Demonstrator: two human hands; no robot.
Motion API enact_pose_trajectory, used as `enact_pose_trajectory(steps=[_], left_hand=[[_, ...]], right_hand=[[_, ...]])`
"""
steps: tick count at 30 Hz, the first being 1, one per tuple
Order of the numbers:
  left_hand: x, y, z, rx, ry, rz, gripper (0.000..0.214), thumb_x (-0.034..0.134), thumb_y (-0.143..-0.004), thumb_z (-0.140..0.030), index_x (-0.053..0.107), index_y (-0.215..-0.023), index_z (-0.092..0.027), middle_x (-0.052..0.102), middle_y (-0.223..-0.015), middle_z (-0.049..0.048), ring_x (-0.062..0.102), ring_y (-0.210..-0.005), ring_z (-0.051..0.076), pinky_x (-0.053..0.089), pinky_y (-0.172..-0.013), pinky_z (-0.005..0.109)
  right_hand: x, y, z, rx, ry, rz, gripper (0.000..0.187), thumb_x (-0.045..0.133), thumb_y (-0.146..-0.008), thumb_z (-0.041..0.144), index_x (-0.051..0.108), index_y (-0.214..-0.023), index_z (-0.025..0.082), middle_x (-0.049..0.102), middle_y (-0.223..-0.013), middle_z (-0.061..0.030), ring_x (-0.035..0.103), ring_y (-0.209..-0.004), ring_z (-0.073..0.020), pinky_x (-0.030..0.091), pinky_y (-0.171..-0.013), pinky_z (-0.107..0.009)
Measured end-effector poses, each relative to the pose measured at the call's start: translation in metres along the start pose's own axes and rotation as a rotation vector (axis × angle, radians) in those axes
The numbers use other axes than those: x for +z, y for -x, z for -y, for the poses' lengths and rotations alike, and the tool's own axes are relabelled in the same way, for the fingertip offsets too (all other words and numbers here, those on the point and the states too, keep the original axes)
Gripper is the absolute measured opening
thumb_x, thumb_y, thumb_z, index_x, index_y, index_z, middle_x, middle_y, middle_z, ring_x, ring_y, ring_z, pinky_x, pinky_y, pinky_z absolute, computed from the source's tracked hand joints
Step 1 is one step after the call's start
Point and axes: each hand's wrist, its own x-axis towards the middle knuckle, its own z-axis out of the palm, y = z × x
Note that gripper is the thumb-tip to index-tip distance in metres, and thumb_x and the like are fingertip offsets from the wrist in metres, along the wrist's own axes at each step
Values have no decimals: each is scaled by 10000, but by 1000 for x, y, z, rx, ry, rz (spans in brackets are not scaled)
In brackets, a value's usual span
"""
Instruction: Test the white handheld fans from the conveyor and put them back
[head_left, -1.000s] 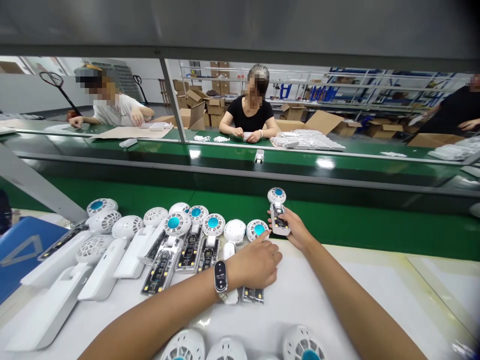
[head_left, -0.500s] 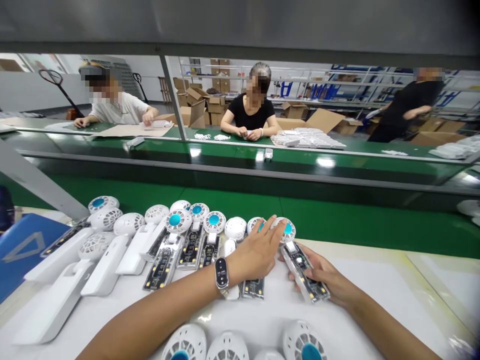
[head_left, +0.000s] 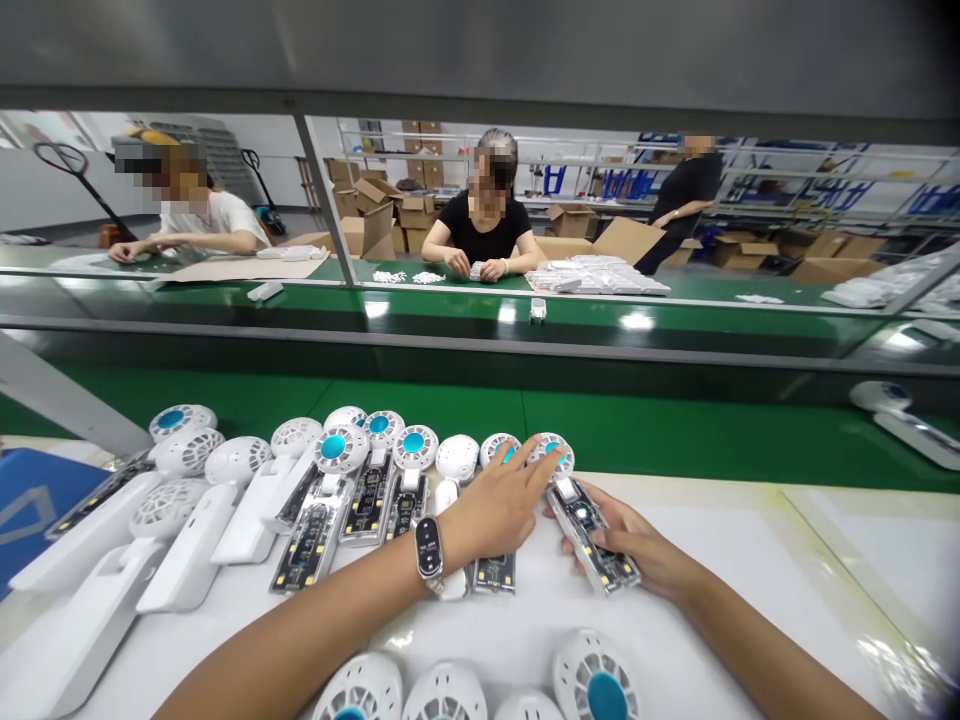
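Observation:
My right hand (head_left: pixel 637 545) grips the body of a small white handheld fan (head_left: pixel 586 522), thumb on its exposed circuit board and fingers beneath. A small light shows on that board. My left hand (head_left: pixel 484 505), with a smart band (head_left: pixel 428 548) on its wrist, reaches across with fingers stretched out. Its fingertips rest on the held fan's round head with a blue centre. Beneath the left hand and wrist lie another open-backed fan (head_left: pixel 495 573) and a white-bodied fan (head_left: pixel 454 458), both partly hidden.
Several more fans (head_left: pixel 311 530) lie in a row to the left, some with bare boards, some with closed white handles. Fan heads (head_left: pixel 596 680) line the near edge. Beyond runs a green conveyor belt (head_left: pixel 637 430), with a fan (head_left: pixel 907 425) at right. Co-workers (head_left: pixel 480 225) are across the line.
The view has shifted slightly. Both hands keep their positions on the held fan. A fan has come into view on the belt at right, and the standing co-worker at right has moved left.

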Motion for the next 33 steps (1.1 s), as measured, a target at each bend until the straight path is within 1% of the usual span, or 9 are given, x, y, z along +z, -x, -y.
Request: enact_pose_trajectory(steps=[7, 12, 16, 18, 20, 23, 26, 29, 33], left_hand=[[-1, 0, 0, -8, -2, 11, 647, 385, -791, -141, 136, -1385, -80, 322, -1425, 129, 144, -1352, 278, 190, -1061, 465], [-1, 0, -1, -1, -14, 7, 606, 383, -814, -157, 168, -1373, -69, 328, -1420, 132, 143, -1351, 281, 214, -1049, 459], [-2, -1, -3, 50, -45, -11, 517, 407, -833, -214, 299, -1320, -77, 336, -1413, 132, 185, -1335, 297, 200, -1056, 454], [-2, -1, -3, 112, -54, -7, 463, 409, -844, -242, 363, -1280, -94, 353, -1402, 130, 217, -1323, 288, 205, -1055, 447], [-2, 0, -4, 161, -55, -3, 416, 403, -852, -252, 411, -1242, -109, 367, -1394, 122, 252, -1308, 278, 222, -1048, 442], [0, 1, -6, 159, -42, -16, 429, 396, -854, -253, 397, -1256, -103, 386, -1382, 123, 277, -1294, 273, 239, -1038, 437], [1, 2, -7, 142, -14, -33, 542, 403, -846, -248, 270, -1326, -36, 369, -1387, 158, 265, -1299, 276, 246, -1036, 418], [0, -1, -6, 92, 34, -63, 579, 379, -853, -233, 187, -1334, 27, 371, -1372, 201, 312, -1277, 256, 293, -1009, 377], [9, -6, -5, 70, 127, -104, 418, 334, -871, -199, 360, -1265, -61, 487, -1283, 131, 395, -1216, 206, 353, -972, 326]], right_hand=[[-2, 0, -3, -7, 16, -4, 677, 682, -712, 274, 371, -1313, 287, 517, -1203, -125, 619, -853, -216, 525, -661, -351], [6, 0, -6, -14, 137, -62, 667, 641, -741, 345, 335, -1331, 282, 535, -1187, -115, 629, -897, -242, 481, -795, -404], [20, -4, -16, -91, 634, -288, 602, 477, -843, 435, 296, -1353, 172, 636, -812, -55, 623, -662, -192, 487, -651, -336], [22, -8, -19, -139, 965, -378, 507, 409, -865, 448, 437, -1245, 113, 586, -589, -7, 560, -511, -180, 451, -540, -308], [20, -12, -19, -193, 1222, -420, 404, 358, -881, 430, 581, -1028, 127, 577, -534, -9, 531, -468, -178, 420, -500, -298], [16, -15, -11, -380, 1417, -580, 342, 357, -885, 374, 619, -818, 165, 628, -615, -35, 550, -499, -169, 425, -511, -286], [27, -17, 5, -686, 1471, -724, 248, 427, -863, 315, 607, -932, 158, 627, -690, -43, 542, -521, -155, 451, -530, -281], [53, -21, 22, -897, 1505, -625, 377, 490, -829, 257, 498, -1188, 142, 622, -923, -107, 592, -741, -208, 499, -657, -338], [91, -26, 33, -1001, 1582, -495, 591, 528, -788, 210, 327, -1339, 139, 472, -1249, -181, 441, -1154, -324, 435, -882, -495]])
